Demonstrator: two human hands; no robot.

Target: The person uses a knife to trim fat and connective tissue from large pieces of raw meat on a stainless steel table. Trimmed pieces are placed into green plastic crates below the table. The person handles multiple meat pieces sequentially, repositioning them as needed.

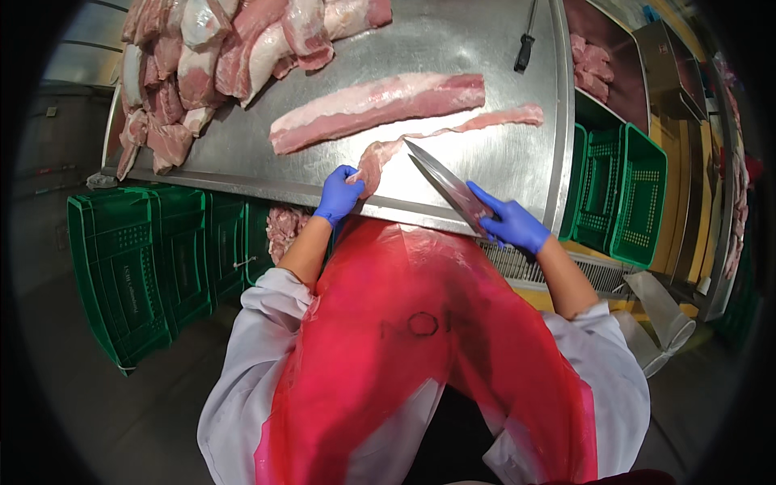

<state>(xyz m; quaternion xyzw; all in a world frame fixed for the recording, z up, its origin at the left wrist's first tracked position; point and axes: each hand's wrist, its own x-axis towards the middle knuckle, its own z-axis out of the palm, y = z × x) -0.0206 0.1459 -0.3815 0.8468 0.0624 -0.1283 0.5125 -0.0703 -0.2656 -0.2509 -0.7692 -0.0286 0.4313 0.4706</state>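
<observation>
apron (pixel 404 279) hangs below the knife (pixel 443 180) the right hand (pixel 516 225) grips; left of it, the left hand (pixel 339 196) pinches the strip (pixel 378 158), whose slipping could misdirect the cut.

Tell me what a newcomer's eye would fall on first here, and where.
Probably the bright red apron, filling the lower middle of the view. Above it, the blue-gloved right hand holds a long knife, its tip at a thin strip of meat on the steel table, while the left hand grips that strip's near end. A heap of meat crowds the upper left.
</observation>
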